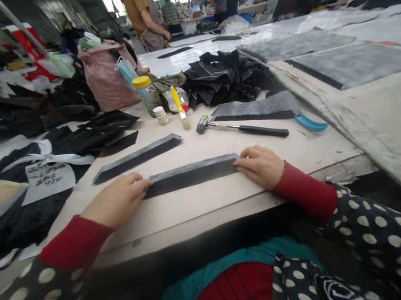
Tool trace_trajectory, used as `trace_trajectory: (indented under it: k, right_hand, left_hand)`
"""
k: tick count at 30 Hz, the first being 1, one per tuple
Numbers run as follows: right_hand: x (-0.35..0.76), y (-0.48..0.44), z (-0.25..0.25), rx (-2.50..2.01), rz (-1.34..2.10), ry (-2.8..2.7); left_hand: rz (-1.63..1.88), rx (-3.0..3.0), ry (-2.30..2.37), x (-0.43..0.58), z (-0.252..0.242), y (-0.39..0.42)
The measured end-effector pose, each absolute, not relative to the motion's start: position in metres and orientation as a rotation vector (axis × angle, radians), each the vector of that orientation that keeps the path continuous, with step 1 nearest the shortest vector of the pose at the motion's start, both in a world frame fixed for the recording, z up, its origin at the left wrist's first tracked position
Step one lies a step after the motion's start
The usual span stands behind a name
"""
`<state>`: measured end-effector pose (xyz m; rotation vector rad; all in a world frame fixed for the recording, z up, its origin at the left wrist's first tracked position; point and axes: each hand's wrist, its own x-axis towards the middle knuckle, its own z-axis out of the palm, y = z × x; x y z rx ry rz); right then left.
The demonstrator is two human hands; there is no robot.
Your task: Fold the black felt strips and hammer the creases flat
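Observation:
A long black strip with a grey fuzzy upper edge (pixel 192 174) lies on the pale work board (pixel 206 202) in front of me. My left hand (pixel 119 199) pinches its left end between thumb and fingers. At the other end, my right hand (pixel 261 165) has closed its thumb and fingertips on the corner. Just beyond lies a second black and grey strip (pixel 139 159), touched by neither hand. A hammer (pixel 244 128) with a black handle rests past my right hand, near a wider grey and black piece (pixel 255 107).
A yellow brush (pixel 180 108), a small white-capped bottle (pixel 161 116) and a yellow-lidded jar (pixel 147 96) stand behind the strips. A blue scoop (pixel 311 123) lies at right. Black pieces (pixel 228 75) are heaped behind; a pink bag (pixel 108 76) stands left. Several people work farther off.

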<state>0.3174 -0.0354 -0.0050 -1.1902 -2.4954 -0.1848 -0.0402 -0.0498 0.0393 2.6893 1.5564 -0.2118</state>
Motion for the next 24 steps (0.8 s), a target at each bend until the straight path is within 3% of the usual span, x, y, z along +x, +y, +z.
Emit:
trace_trajectory:
  k: [9, 16, 24]
  right_hand:
    - [0.318, -0.035, -0.003, -1.239, -0.166, -2.524]
    - [0.316, -0.039, -0.004, -1.238, -0.246, -2.522]
    - [0.318, -0.041, -0.005, -1.226, -0.243, -2.513]
  left_hand:
    - [-0.177, 2.851, 1.405, 0.052, 0.073, -0.059]
    - [0.127, 2.895, 1.104, 0.110, 0.025, -0.047]
    - [-0.029, 2.715, 1.208, 0.081, 0.003, -0.060]
